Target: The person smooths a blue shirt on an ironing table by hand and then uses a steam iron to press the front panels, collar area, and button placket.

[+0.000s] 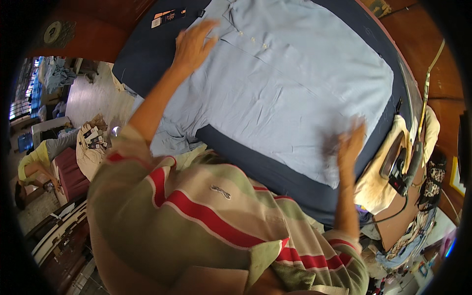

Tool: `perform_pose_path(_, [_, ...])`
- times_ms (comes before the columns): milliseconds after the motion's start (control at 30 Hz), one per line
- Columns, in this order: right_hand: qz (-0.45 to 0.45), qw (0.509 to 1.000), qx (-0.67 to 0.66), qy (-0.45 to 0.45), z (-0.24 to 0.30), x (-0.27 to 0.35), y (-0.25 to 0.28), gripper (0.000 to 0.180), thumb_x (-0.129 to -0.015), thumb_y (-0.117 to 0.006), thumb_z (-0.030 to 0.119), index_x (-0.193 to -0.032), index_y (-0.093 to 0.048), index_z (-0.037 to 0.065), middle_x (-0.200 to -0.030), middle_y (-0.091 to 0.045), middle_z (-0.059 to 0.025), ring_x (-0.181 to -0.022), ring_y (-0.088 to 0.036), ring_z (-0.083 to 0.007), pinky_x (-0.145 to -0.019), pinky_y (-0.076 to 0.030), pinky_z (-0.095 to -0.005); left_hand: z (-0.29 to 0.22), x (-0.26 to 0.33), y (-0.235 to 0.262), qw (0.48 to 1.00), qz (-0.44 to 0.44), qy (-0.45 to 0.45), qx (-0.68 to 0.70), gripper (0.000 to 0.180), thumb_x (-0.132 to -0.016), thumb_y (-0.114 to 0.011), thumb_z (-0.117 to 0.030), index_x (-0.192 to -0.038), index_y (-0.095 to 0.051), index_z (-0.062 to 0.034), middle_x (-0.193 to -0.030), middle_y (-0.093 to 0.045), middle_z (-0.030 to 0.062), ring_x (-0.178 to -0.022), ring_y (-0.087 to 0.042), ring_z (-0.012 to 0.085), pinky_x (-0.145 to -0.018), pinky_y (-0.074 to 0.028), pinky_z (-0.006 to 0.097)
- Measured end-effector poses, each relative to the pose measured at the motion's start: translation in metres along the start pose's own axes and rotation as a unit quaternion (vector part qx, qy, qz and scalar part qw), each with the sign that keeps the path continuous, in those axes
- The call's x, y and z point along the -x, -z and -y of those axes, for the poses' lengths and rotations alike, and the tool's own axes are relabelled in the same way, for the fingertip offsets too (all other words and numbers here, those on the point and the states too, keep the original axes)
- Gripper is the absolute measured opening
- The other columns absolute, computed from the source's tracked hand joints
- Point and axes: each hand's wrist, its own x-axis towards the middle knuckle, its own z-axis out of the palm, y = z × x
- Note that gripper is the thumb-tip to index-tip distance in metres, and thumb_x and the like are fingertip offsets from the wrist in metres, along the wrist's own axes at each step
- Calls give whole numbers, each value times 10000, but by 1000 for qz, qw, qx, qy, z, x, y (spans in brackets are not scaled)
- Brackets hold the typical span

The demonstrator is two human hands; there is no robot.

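A light blue shirt (290, 83) lies spread over a dark blue padded board (275, 160). Several small buttons show on its front placket, and faint creases run across the cloth. At the shirt's upper left edge, my left hand (194, 47) is open with its fingers apart. My right hand (350, 145) is over the shirt's lower right edge, blurred by motion, its fingers seemingly stretched out and holding nothing. Below my left forearm, a part of the shirt (172, 135) hangs bunched near my body.
An iron (399, 164) with a cord rests on a cream cloth (373, 189) at the right. Printed tags (168, 17) lie on the board's upper left. Folded garments with tags (92, 142) are at the left, near a person in yellow (35, 162) bending down.
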Motion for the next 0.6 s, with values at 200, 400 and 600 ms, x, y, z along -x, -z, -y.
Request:
perform_pose_path(200, [200,958,165,-127,33,111,24,699,-862,-427,538,-1426,-272,155,-1487,-174,-173,-1367,-139,-379,-1068,-108,-553,14,61,-26,992,20,47,-119,514,-898,-451,-426,-1376,-369,-255,-1438,-335,64,-1327,-284,277,-1021,-180,575])
perform_pose_path(400, [27,942,302,-141,-57,110,88,655,-884,-447,474,-1414,-289,124,-1475,-209,-179,-1362,-178,-365,-1066,-148,-549,23,79,-17,936,-137,311,-96,460,-894,-463,-399,-1278,-469,-146,-1408,-372,72,-1310,-313,263,-992,-237,548])
perform_pose_path(600, [22,878,362,-312,-185,45,185,713,-818,-598,398,-1384,-318,67,-1363,-384,-233,-1239,-389,-405,-983,-363,-453,-2,76,3,917,-95,384,-46,293,-850,-537,-324,-1033,-581,-101,-1113,-600,90,-1031,-564,266,-821,-405,469])
